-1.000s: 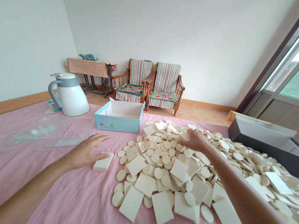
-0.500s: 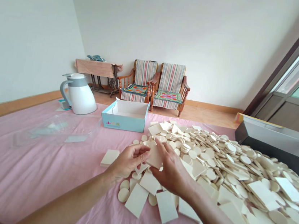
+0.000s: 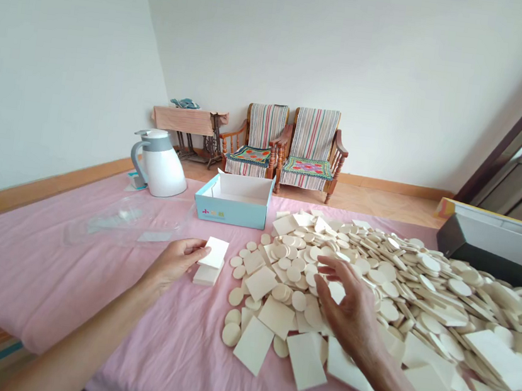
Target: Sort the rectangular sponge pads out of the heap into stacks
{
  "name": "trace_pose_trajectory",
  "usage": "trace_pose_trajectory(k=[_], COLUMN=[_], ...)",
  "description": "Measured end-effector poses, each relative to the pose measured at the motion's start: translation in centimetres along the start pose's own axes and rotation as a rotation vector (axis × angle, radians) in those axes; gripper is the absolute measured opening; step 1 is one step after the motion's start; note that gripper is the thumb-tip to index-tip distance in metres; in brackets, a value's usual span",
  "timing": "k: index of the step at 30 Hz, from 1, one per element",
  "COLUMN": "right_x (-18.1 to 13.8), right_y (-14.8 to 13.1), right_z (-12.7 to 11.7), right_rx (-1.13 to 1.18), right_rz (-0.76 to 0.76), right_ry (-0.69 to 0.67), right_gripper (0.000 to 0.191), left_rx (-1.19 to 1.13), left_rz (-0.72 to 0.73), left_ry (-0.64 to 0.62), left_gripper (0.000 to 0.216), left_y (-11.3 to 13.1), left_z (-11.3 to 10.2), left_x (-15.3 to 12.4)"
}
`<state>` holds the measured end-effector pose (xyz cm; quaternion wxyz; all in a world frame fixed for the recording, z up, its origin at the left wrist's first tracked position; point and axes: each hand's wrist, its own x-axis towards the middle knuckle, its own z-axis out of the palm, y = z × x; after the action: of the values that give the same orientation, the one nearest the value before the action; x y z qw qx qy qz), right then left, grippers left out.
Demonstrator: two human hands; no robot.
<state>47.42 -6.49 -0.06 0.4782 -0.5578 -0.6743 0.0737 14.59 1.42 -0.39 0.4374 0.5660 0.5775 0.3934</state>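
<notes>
Bare cloth [image 3: 35,285] is edged at lower left; mid-frame, a tile [image 3: 217,253] is pinched by the left hand [image 3: 177,259], the right hand [image 3: 352,305] unclenched over pieces [image 3: 276,317].

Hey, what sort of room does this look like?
Probably a living room in a home: two wooden armchairs with striped covers stand by the wall, next to a cloth-draped table, and a household jug stands nearer.

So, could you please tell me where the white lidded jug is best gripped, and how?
Probably around the grey handle, coming from the left: the white lidded jug stands upright, its handle curves out on that side, and it widens toward the bottom.
</notes>
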Motion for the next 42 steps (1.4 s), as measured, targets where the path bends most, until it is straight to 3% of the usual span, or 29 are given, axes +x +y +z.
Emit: trace_pose_trajectory(k=[8,11,15,17,21,24,30,35,38,42], right_x=[-0.3,-0.3,-0.2,-0.2,-0.2,-0.3,-0.4,-0.4,-0.4,-0.4], right_y=[0.5,0.4,0.4,0.5,0.4,0.4,0.5,0.6,0.6,0.6], right_z=[0.3,0.2,-0.1,-0.2,-0.2,-0.2,-0.2,-0.3,-0.3,-0.4], right_rx=[0.000,0.011,-0.001,0.004,0.006,0.007,-0.002,0.017,0.021,0.019], right_rz=[0.041,0.043,0.038,0.045,0.052,0.051,0.046,0.054,0.059,0.057], right_ry=[-0.002,0.008,0.031,0.033,0.030,0.012,0.010,0.009,0.002,-0.004], right_gripper=[0.020,0.020,0.020,0.020,0.021,0.022,0.020,0.018,0.018,0.018], left_rx=[0.174,0.242,0.323,0.362,0.588,0.729,0.662,0.562,0.615,0.750], left_rz=[-0.025,-0.022,0.042,0.139,0.370,0.420,0.365,0.358,0.356,0.389], left_ry=[0.026,0.027,0.033,-0.016,-0.287,-0.377,-0.413,-0.414,-0.374,-0.417], left_gripper=[0.052,0.061,0.065,0.066,0.089,0.084,0.059,0.056,0.056,0.069], left_y=[-1.5,-2.0,-2.1,-1.7,-0.5,-0.1,0.5,0.8,0.7,0.3], left_z=[-0.6,-0.7,-1.5,-2.0,-2.6,-2.5,-2.0,-2.5,-2.6,-2.4], left_x=[-0.1,-0.1,-0.1,-0.1,-0.1,0.4,1.2,1.6,1.6,1.5])
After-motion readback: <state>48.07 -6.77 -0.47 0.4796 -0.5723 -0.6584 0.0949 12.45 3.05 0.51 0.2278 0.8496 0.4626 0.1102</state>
